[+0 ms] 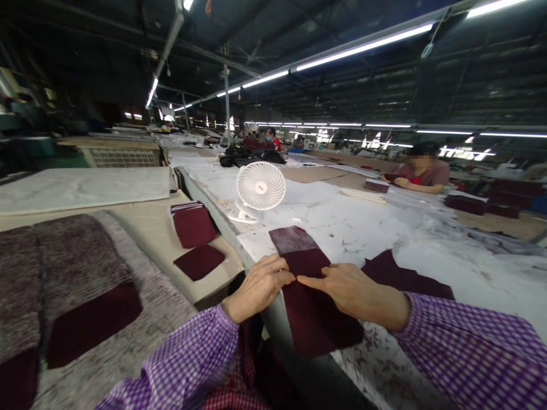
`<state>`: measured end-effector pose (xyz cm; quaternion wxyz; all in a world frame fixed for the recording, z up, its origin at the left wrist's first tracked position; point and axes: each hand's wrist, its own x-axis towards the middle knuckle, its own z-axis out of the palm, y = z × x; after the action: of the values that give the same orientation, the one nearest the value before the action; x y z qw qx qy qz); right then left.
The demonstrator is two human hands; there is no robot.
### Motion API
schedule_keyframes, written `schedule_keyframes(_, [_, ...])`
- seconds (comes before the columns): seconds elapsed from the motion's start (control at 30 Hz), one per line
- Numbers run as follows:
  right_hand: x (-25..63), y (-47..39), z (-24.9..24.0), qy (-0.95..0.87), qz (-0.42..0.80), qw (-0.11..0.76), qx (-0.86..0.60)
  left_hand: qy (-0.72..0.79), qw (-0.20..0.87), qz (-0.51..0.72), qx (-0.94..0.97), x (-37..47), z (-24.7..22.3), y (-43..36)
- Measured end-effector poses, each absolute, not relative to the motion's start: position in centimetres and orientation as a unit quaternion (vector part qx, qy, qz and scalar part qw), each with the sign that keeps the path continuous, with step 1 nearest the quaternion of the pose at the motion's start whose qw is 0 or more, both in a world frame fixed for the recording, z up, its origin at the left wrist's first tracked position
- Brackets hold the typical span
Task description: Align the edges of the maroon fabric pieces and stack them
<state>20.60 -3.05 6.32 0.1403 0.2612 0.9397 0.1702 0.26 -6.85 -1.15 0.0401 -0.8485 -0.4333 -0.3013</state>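
Note:
A long maroon fabric piece (322, 324) lies across the near edge of the white-topped table, with a pale, speckled patch at its far end. At its left edge, my left hand (261, 286) has thumb and fingers closed together in a pinch on the cloth. My right hand (352, 289) rests on the same piece, its index finger stretched out flat against the cloth, almost touching the left fingertips. The other right fingers are partly bent and partly hidden. Beyond my right wrist lies another maroon piece with an irregular outline (404, 276).
A white clip fan (260, 187) stands on the table ahead. On the lower left surface are a stack of maroon pieces (194, 225), a single piece (199, 262) and speckled maroon panels (81, 256). A co-worker (423, 171) leans over the table at right, handling maroon cloth.

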Motion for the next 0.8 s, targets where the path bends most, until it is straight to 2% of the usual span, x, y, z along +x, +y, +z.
schedule_keyframes(0.1, [20.3,-3.0,6.7,0.939,0.172,0.16,0.253,-0.448,-0.006,-0.331,-0.83,-0.2,-1.2,-6.9])
schedule_keyframes(0.27, [20.2,-2.6,6.7,0.946,0.179,0.159,0.217,-0.436,-0.007,-0.331,-0.837,-0.6,-1.3,-7.1])
schedule_keyframes(0.43, [20.1,-2.1,6.4,0.956,0.198,0.127,0.177,-0.434,-0.074,-0.385,-0.811,-0.9,-1.3,-7.2])
schedule_keyframes(0.67, [19.9,-1.9,6.0,0.958,0.226,0.106,0.145,-0.444,-0.069,-0.354,-0.82,-0.8,-0.9,-7.5])
schedule_keyframes(0.8, [20.3,-2.0,4.2,0.959,0.253,0.049,0.123,-0.436,-0.143,-0.392,-0.798,-1.8,-1.1,-7.4])
